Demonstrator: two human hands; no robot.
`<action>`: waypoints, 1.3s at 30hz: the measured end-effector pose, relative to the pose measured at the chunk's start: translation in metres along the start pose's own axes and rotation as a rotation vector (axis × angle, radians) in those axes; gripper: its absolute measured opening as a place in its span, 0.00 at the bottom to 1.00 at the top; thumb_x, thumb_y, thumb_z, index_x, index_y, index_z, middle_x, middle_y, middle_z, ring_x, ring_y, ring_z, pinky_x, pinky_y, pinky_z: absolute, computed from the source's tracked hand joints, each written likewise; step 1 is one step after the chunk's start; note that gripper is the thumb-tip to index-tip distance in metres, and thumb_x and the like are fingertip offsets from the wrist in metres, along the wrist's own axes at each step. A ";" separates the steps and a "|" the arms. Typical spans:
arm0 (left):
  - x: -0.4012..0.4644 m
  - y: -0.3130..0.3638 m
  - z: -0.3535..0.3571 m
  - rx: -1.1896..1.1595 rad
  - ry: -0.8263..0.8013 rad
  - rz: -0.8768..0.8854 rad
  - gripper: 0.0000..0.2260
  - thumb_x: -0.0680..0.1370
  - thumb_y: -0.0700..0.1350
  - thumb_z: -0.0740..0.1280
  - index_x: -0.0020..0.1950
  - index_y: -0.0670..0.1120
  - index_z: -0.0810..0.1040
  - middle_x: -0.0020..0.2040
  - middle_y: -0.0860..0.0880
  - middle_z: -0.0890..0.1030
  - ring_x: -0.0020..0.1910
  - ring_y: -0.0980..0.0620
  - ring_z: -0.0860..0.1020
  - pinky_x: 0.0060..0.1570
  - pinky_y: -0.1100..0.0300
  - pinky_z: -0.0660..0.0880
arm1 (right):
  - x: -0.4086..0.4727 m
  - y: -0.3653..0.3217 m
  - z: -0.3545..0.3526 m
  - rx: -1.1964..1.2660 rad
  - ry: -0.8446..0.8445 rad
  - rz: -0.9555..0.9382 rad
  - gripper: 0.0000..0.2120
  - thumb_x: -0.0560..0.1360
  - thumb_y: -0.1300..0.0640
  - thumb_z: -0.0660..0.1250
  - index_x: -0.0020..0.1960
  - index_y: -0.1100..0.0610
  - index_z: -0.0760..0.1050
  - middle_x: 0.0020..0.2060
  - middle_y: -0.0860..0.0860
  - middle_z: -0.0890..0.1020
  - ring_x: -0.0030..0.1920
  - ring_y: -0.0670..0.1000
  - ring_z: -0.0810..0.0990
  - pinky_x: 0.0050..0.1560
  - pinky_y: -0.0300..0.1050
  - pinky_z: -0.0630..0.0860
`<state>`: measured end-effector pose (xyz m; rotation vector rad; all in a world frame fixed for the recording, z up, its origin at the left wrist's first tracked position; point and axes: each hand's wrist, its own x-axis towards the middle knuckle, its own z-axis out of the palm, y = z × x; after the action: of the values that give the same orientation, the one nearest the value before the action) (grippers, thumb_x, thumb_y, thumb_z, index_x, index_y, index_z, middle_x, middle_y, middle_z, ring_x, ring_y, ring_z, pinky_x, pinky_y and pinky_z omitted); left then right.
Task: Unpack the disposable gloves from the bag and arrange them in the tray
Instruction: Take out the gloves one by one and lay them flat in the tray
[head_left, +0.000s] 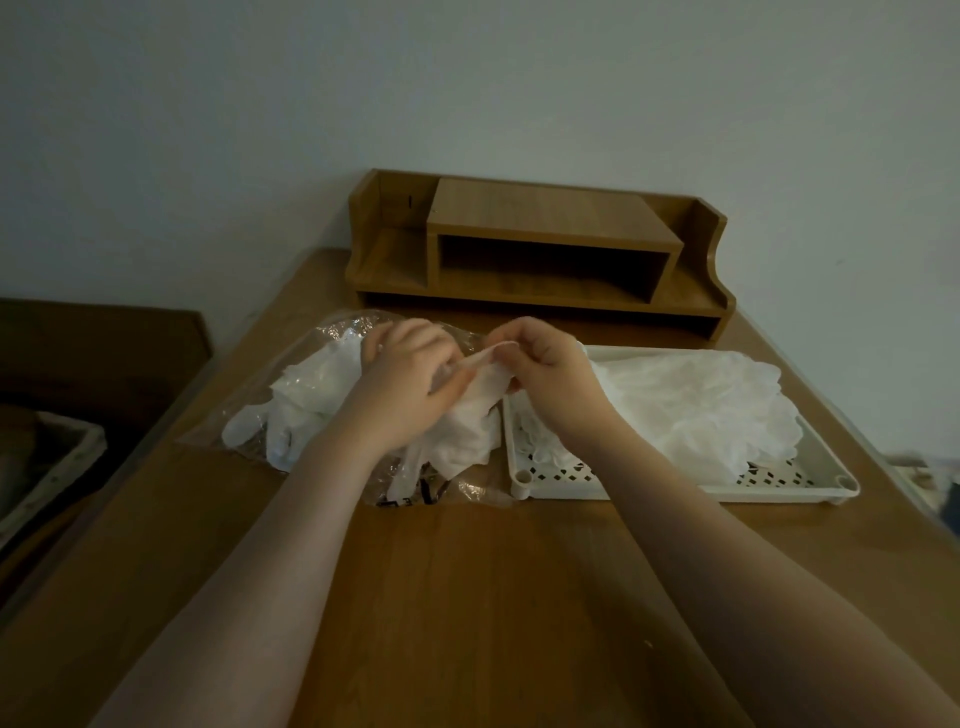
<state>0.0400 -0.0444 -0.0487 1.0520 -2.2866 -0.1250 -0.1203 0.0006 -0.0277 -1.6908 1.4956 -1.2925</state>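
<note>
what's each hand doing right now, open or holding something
Left hand: pinching the white glove over the bag.
Right hand: pinching the same glove's edge.

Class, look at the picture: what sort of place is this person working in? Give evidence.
Probably a home or dorm room: a wooden desk against a plain wall, with a small shelf at its back.

left grip (410, 374) curled, right grip (545, 364) pinching
</note>
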 end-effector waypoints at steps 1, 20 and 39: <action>-0.001 -0.002 0.001 0.024 0.004 -0.008 0.27 0.74 0.64 0.48 0.50 0.47 0.78 0.53 0.53 0.75 0.62 0.51 0.68 0.64 0.57 0.49 | 0.001 -0.001 -0.001 0.048 0.067 0.052 0.10 0.79 0.64 0.59 0.45 0.52 0.76 0.42 0.50 0.79 0.44 0.52 0.79 0.45 0.47 0.78; 0.006 0.030 -0.004 -0.183 0.093 -0.039 0.12 0.75 0.56 0.66 0.46 0.48 0.76 0.41 0.55 0.76 0.45 0.56 0.72 0.54 0.57 0.67 | -0.001 0.000 -0.013 0.622 0.075 0.504 0.19 0.82 0.48 0.53 0.54 0.61 0.75 0.53 0.62 0.81 0.54 0.59 0.81 0.58 0.53 0.77; 0.011 0.078 -0.022 -0.691 0.307 -0.305 0.10 0.82 0.47 0.57 0.41 0.50 0.70 0.33 0.53 0.69 0.30 0.61 0.68 0.29 0.70 0.64 | -0.010 -0.023 -0.035 0.966 0.057 0.366 0.13 0.81 0.53 0.54 0.46 0.58 0.73 0.44 0.55 0.77 0.45 0.52 0.75 0.51 0.48 0.71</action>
<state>-0.0039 0.0043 -0.0002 0.9463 -1.6016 -0.7609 -0.1411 0.0226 0.0034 -0.7246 0.8787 -1.4957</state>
